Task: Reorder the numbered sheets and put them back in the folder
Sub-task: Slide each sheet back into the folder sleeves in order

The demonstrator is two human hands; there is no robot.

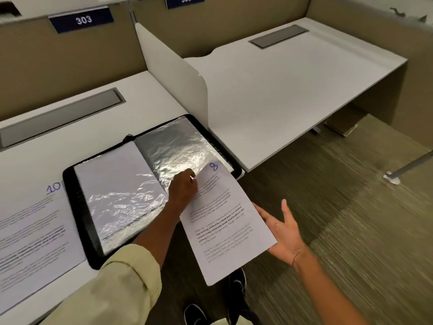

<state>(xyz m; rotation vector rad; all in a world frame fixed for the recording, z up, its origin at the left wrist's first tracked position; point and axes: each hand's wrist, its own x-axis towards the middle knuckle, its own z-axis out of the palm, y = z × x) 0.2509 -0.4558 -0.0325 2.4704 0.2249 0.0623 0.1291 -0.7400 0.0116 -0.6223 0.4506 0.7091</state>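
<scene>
A black zip folder [80, 215] lies open on the white desk [152, 95], its clear plastic sleeves shining. My left hand [184, 187] pinches the upper part of a printed sheet marked 8 [225, 228] at the folder's right page. The sheet hangs past the desk's front edge, tilted. My right hand [284, 233] is flat and open under the sheet's right edge, fingers spread. Another sheet marked 10 [30, 233] lies flat on the desk left of the folder.
A white divider panel [173, 73] separates this desk from the neighbouring desk [293, 90] on the right. Grey cable flaps [61, 116] sit at the desk's rear. Signs read 303 and 302. Carpet and my shoes [236, 282] lie below.
</scene>
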